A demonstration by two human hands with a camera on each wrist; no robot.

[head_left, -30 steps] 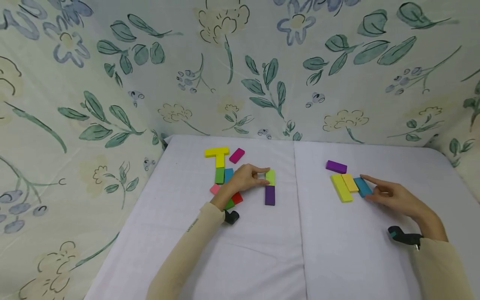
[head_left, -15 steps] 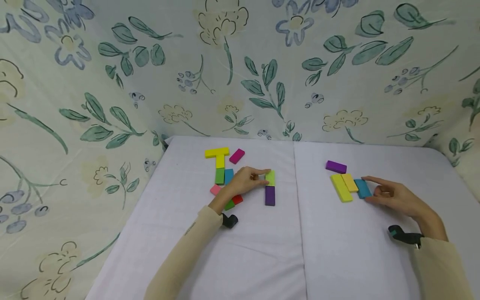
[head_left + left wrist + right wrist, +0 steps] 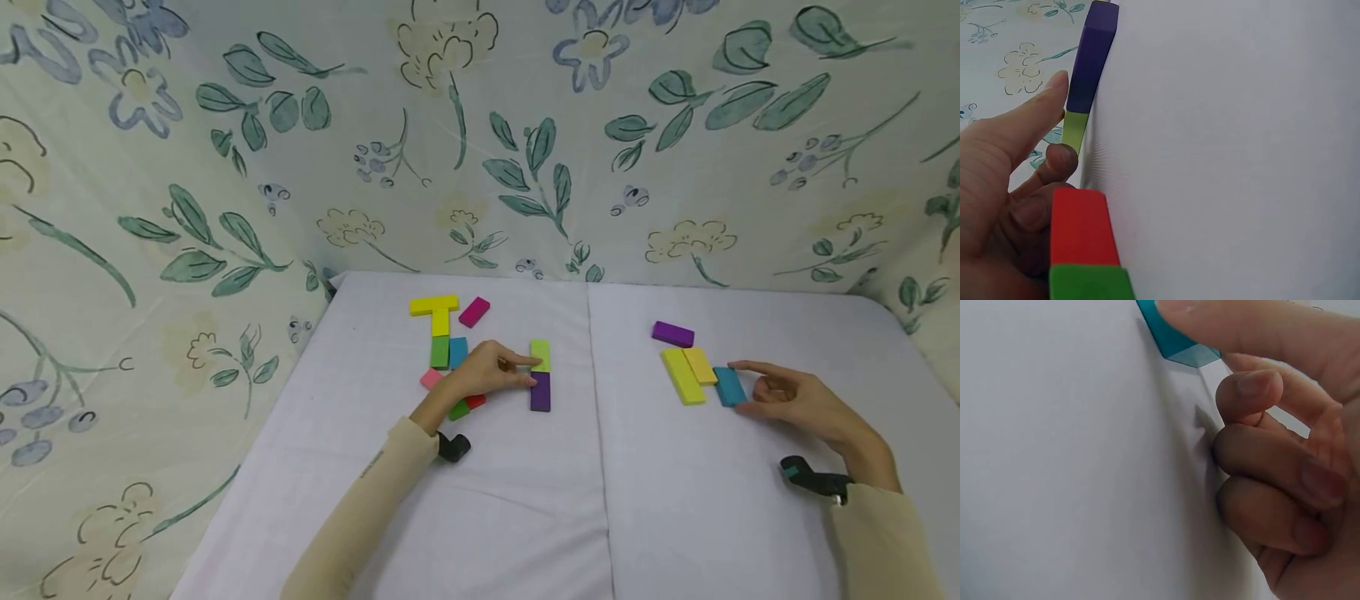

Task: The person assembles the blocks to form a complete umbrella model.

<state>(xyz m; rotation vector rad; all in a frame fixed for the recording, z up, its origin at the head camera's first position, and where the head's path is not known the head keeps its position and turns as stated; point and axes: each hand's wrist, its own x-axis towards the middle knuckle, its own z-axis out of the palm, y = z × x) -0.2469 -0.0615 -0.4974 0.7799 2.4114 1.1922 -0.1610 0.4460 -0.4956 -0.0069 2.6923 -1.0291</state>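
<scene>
My left hand is beside a column of a light green block above a dark purple block. Its index fingertip meets the green one, and the thumb tip lies along the purple one's left edge. In the left wrist view, thumb and index are apart at the purple block. My right hand pinches a blue block between index finger and thumb, across its far and near ends. Just left of it lie an orange-yellow block and a longer yellow block, side by side and touching.
A violet block lies behind the yellow pair. At left, yellow blocks form a T above a green block and a blue block. A magenta block lies nearby. Red, pink and green blocks are partly behind my left forearm.
My left fingers have slid toward me, from the light green block to where it meets the purple one. My right hand has drawn the blue block slightly nearer and turned it a little.
</scene>
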